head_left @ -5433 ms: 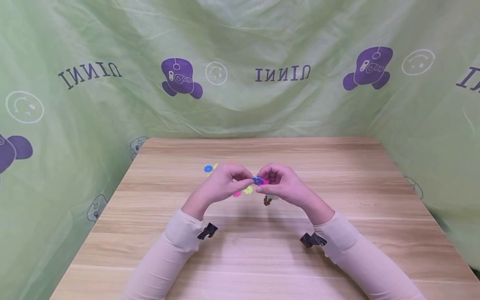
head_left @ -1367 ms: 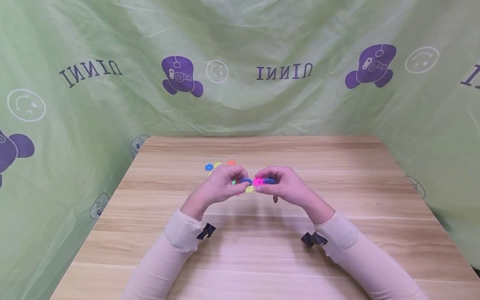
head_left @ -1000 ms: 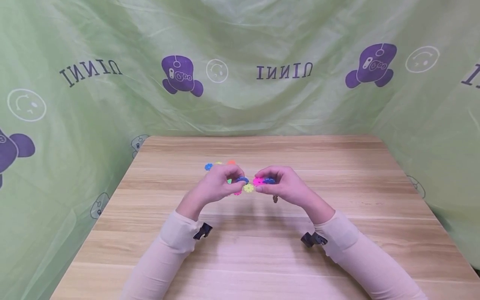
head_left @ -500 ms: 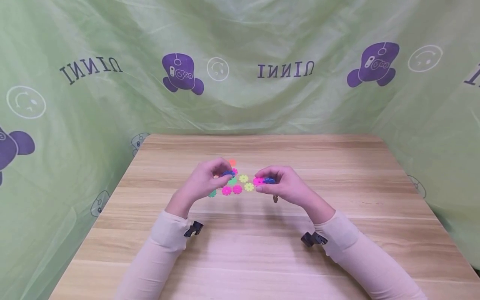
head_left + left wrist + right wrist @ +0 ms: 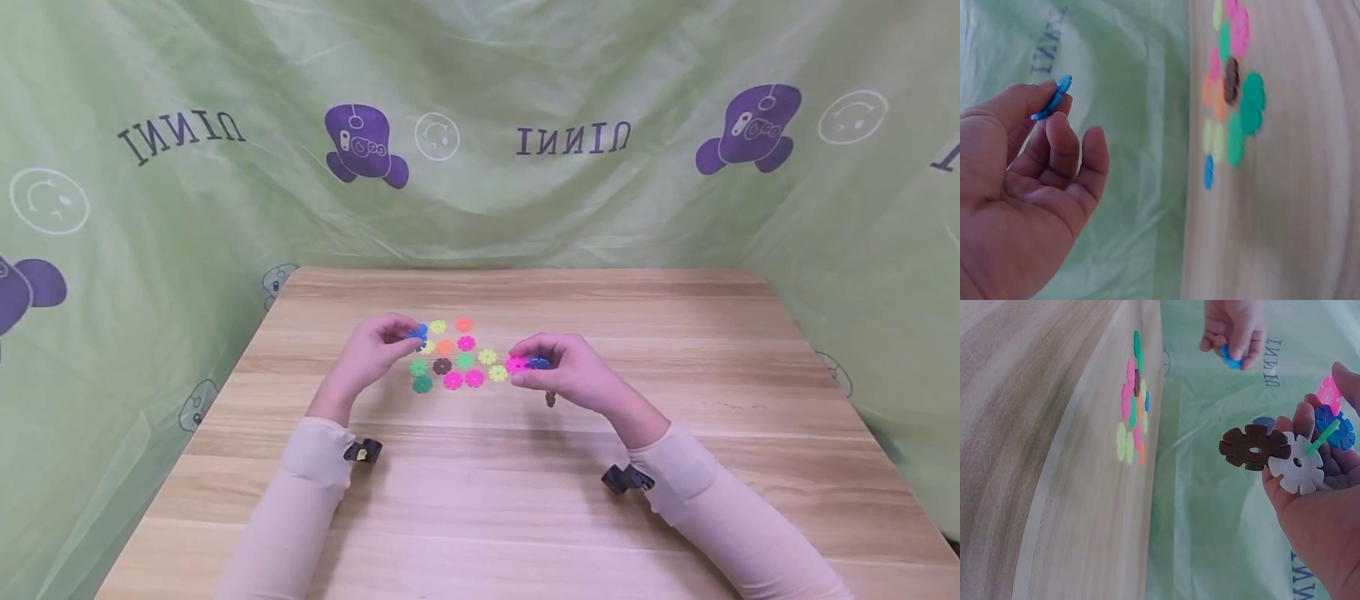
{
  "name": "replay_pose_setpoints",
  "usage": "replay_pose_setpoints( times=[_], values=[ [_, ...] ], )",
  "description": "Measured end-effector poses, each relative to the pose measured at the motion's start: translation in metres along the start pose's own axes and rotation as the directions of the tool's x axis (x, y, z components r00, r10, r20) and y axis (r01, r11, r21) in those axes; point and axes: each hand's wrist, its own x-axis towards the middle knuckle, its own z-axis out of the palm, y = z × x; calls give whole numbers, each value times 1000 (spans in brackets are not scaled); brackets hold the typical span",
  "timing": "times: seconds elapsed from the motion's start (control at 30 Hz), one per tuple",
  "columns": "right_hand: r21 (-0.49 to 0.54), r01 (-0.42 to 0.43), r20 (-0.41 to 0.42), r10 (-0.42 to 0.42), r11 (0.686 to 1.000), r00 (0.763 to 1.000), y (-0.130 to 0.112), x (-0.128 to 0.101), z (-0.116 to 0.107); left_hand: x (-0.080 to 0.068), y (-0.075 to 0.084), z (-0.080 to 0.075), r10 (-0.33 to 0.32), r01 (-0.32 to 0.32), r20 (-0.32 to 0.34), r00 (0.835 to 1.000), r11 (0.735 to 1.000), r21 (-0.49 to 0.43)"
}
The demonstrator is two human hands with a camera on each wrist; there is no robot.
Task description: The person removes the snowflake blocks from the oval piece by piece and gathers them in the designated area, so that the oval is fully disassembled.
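Observation:
My left hand (image 5: pixel 375 346) pinches a blue snowflake disc (image 5: pixel 1054 100) between thumb and index finger, above the table's left-back part. In the head view this disc overlaps another blue disc lying on the table. My right hand (image 5: pixel 570 367) holds a chain of interlocking snowflake discs. In the right wrist view it shows a pink disc (image 5: pixel 1329 394), a blue disc (image 5: pixel 1336 430), a green disc (image 5: pixel 1324 437) seen edge-on, a white disc (image 5: pixel 1296 467) and a brown disc (image 5: pixel 1244 448) at the end. The pink one is at the fingertips; the hands are apart.
Several loose discs lie flat between the hands, among them a dark green disc (image 5: pixel 422 384), a brown disc (image 5: pixel 442 366), a pink disc (image 5: pixel 453 381), a yellow disc (image 5: pixel 498 373) and an orange disc (image 5: pixel 464 325). A green curtain (image 5: pixel 480 225) hangs behind the wooden table (image 5: pixel 480 517).
The hands were close together at the chain; my left hand has moved away to the left with the blue disc, uncovering the loose discs. My right hand has stayed almost still lately.

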Motion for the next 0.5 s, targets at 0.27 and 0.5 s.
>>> replay_pose_setpoints(
  times=[0.27, 0.5],
  values=[
    [1, -5, 14, 5, 1000, 1000, -1, 0, 1, 2, -23, -6, -118, 120, -24, 993, 985, 122],
    [5, 3, 20, -3, 1000, 1000, 0, 0, 1, 1, -36, -7, -234, 232, -11, 972, 954, 192]
  ],
)
